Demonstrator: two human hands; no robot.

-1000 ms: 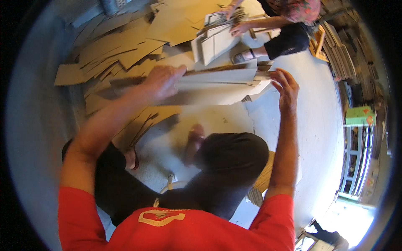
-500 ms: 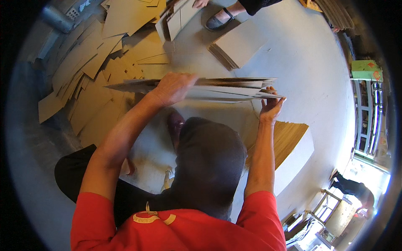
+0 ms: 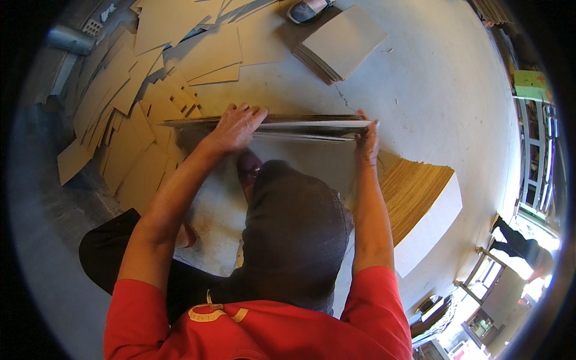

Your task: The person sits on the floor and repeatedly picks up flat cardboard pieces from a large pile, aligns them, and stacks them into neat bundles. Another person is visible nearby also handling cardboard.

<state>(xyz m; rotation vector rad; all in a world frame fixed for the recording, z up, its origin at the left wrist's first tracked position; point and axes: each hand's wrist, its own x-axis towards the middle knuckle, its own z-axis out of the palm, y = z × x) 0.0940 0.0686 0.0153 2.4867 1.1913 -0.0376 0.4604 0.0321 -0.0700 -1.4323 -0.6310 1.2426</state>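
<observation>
A thin bundle of flat cardboard sheets [image 3: 312, 126] stands on edge across the space in front of my knee, seen nearly edge-on. My left hand [image 3: 236, 127] is closed over its upper edge, left of the middle, with the fingertips partly hidden. At the right end my right hand [image 3: 368, 143] grips the short side, the fingers behind and the thumb in front. Narrow gaps show between some sheets. Just right of my right forearm is a thick, neat stack of cardboard sheets [image 3: 420, 198].
Loose cardboard sheets [image 3: 129, 90] lie in a spread heap at the left. A smaller stack [image 3: 345, 42] sits ahead, beside another person's shoe [image 3: 306, 11]. A green box [image 3: 533, 85] is at the far right. Another person [image 3: 519, 243] bends near a wooden stool [image 3: 480, 273] at lower right.
My right hand has moved left against the bundle's end, and the sheets there have come closer together. The co-worker's hand and the boards it held ahead have left the view.
</observation>
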